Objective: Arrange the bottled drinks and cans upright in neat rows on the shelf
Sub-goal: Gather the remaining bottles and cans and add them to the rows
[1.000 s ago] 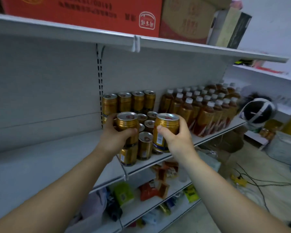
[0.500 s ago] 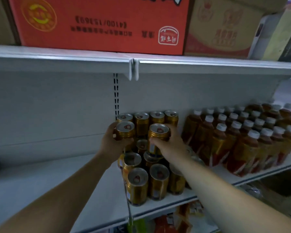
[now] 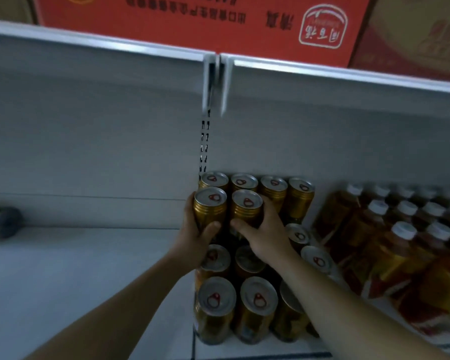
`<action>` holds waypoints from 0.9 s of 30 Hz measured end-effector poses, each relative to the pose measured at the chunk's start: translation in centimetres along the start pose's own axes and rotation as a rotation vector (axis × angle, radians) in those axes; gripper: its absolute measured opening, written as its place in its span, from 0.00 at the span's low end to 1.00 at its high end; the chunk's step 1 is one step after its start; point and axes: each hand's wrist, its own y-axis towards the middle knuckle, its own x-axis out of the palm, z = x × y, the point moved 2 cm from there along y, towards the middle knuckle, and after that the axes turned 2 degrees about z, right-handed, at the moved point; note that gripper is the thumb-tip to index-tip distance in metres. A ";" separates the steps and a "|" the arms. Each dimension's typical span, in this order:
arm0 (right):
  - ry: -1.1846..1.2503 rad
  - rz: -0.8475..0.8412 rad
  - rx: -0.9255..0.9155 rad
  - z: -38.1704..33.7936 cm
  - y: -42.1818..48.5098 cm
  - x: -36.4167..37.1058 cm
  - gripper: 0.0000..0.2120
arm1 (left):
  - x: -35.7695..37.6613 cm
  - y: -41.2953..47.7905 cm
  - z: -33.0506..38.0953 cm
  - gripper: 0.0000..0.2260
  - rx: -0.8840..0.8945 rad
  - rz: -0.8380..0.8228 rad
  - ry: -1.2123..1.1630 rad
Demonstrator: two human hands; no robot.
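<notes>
Head camera, near to far: upright gold cans [image 3: 216,300] stand in rows at 6 o'clock on the white shelf [image 3: 89,281]. At centre, the left hand [image 3: 195,229] has its grip curled round one can [image 3: 210,206]. The right hand [image 3: 265,235] has its grip curled round a second can [image 3: 246,207] just beside it, in front of the back row [image 3: 273,185]. Capped bottles [image 3: 374,229] stand at 3 o'clock; a red carton [image 3: 192,22] sits at 12.

The gold cans [image 3: 210,211] are metal, with glossy lacquered sides ribbed below the rim and duller silver lids. The bottles [image 3: 390,258] look like smooth clear plastic under shiny printed labels, with matt white plastic caps [image 3: 403,230]. The shelf [image 3: 76,276] is smooth, matt, pale painted sheet. The red box [image 3: 192,24] above is matt printed cardboard.
</notes>
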 end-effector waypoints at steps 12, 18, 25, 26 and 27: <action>-0.767 -0.279 -0.310 -2.5 2.3 -2.0 0.45 | -1.0 -1.6 3.9 0.46 -0.289 -0.137 0.588; -0.879 -0.337 -0.325 -5.0 2.3 -3.2 0.44 | -3.7 -6.7 4.9 0.37 -0.479 -0.181 0.936; -0.894 -0.368 -0.481 -10.9 1.7 2.4 0.39 | -12.6 -11.0 4.5 0.34 -0.536 -0.076 1.038; -0.905 -0.378 -0.494 -11.8 1.4 4.2 0.39 | -14.4 -11.6 4.1 0.34 -0.546 -0.056 1.042; -0.905 -0.393 -0.505 -12.7 1.0 6.1 0.39 | -16.2 -12.1 3.6 0.34 -0.558 -0.038 1.046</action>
